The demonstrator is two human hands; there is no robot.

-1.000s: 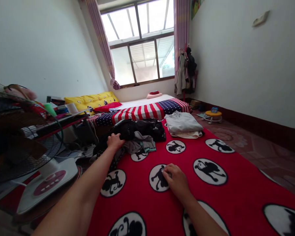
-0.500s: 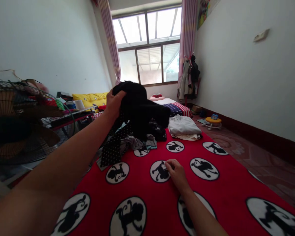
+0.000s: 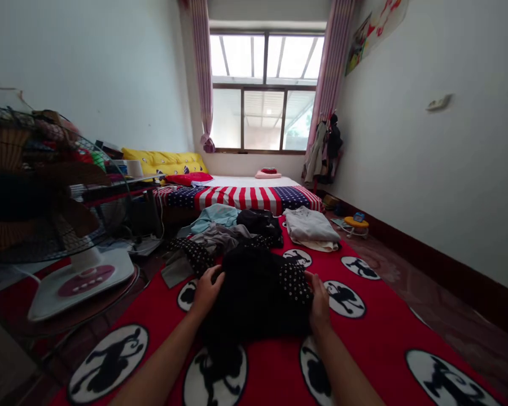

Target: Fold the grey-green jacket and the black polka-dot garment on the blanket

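Observation:
A black garment point(image 3: 254, 304) with white-dotted fabric point(image 3: 295, 283) at its right side lies crumpled on the red blanket point(image 3: 271, 361), directly in front of me. My left hand point(image 3: 208, 292) is at the garment's left edge, fingers curled and closed on the cloth. At the right edge, my right hand point(image 3: 319, 301) grips beside the dotted part, its fingertips partly hidden by the fabric. Just beyond the garment is a loose heap of clothes: a grey piece point(image 3: 222, 238), a light blue piece point(image 3: 215, 217) and a dark piece point(image 3: 260, 223).
Folded pale clothes point(image 3: 311, 225) are stacked at the blanket's far right. A fan point(image 3: 84, 276) stands at left, near a cluttered table. Behind is a bed with a striped, starred cover point(image 3: 237, 197). A small yellow stool point(image 3: 356, 222) stands on the floor at right.
The black garment, held up in my left hand before, has come down onto the blanket near me. My right hand has moved to its right edge. The view has shifted, showing the heap behind.

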